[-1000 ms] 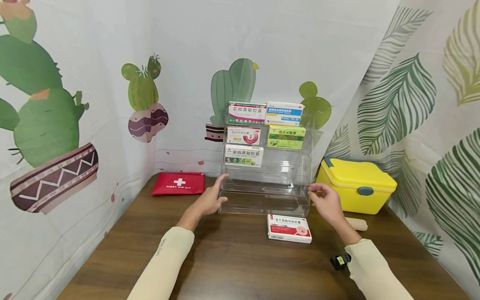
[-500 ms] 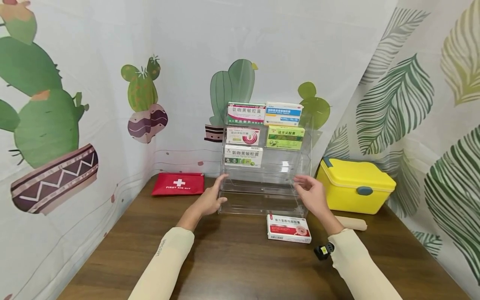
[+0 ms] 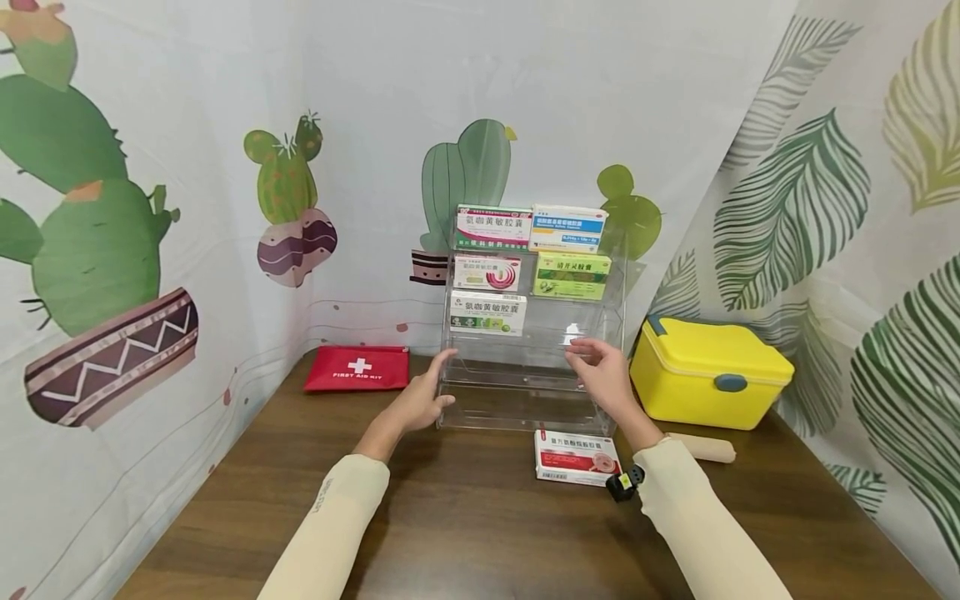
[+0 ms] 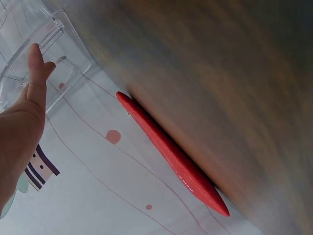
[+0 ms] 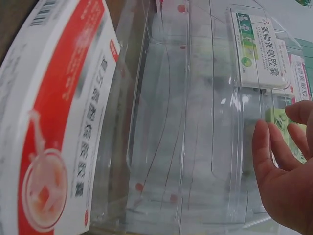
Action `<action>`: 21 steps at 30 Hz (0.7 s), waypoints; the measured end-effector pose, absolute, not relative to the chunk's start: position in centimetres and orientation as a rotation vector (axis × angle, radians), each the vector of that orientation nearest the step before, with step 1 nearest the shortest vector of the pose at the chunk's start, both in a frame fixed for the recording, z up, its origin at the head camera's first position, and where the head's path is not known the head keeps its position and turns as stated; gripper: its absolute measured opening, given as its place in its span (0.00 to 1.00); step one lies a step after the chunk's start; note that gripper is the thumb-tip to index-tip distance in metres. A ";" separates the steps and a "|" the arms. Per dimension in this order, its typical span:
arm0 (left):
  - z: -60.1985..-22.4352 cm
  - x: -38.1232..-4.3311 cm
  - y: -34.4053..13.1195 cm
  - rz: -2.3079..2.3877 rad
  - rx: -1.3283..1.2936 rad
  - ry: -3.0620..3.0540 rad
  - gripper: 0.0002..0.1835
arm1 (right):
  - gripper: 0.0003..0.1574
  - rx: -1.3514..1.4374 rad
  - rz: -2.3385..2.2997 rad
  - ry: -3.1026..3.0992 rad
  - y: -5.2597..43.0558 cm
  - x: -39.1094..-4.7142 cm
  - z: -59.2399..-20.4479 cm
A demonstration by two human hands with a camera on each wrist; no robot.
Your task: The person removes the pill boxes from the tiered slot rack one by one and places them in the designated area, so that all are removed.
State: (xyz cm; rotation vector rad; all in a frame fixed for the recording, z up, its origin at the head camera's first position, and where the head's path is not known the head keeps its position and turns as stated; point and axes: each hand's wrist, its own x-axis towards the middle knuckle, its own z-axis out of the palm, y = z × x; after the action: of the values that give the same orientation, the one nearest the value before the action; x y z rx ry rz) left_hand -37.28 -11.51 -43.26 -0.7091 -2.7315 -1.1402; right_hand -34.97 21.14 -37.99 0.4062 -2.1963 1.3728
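A clear tiered acrylic display stand [image 3: 517,398] stands on the table and holds several medicine boxes in its upper tiers. My left hand [image 3: 417,398] touches the stand's left side with fairly straight fingers, also visible in the left wrist view. In front of the right half, my right hand [image 3: 606,382] hovers with loosely bent fingers and nothing between them. A green-white box [image 3: 487,313] sits in the third tier at left, a green-yellow box [image 3: 572,276] in the second tier at right. On the table before the stand lies a white-red medicine box [image 3: 573,457], below my right wrist.
A red first aid pouch [image 3: 357,368] lies left of the stand. To the right stands a yellow lidded box [image 3: 708,375] with a beige roll [image 3: 705,447] in front of it. Patterned curtains hang behind the table.
My right hand has left the stand's right side and moved left, in front of the lower right tiers. The left hand stays at the left side, and the boxes have not moved.
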 end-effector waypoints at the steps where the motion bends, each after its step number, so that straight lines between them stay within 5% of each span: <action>1: -43.2 -37.3 -11.5 -1.142 -0.712 -2.728 0.47 | 0.16 0.410 1.382 -2.191 21.0 -35.1 -37.9; 21: -43.4 -37.3 -11.4 -1.124 -0.702 -2.716 0.46 | 0.21 0.331 1.337 -2.346 19.3 -37.3 -35.8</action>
State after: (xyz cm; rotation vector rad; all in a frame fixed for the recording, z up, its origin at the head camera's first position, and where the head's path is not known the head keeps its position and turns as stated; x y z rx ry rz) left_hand -37.28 -11.40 -43.41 -0.7018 -2.7155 -1.1241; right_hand -37.25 19.33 -35.79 0.3306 -2.3456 1.3371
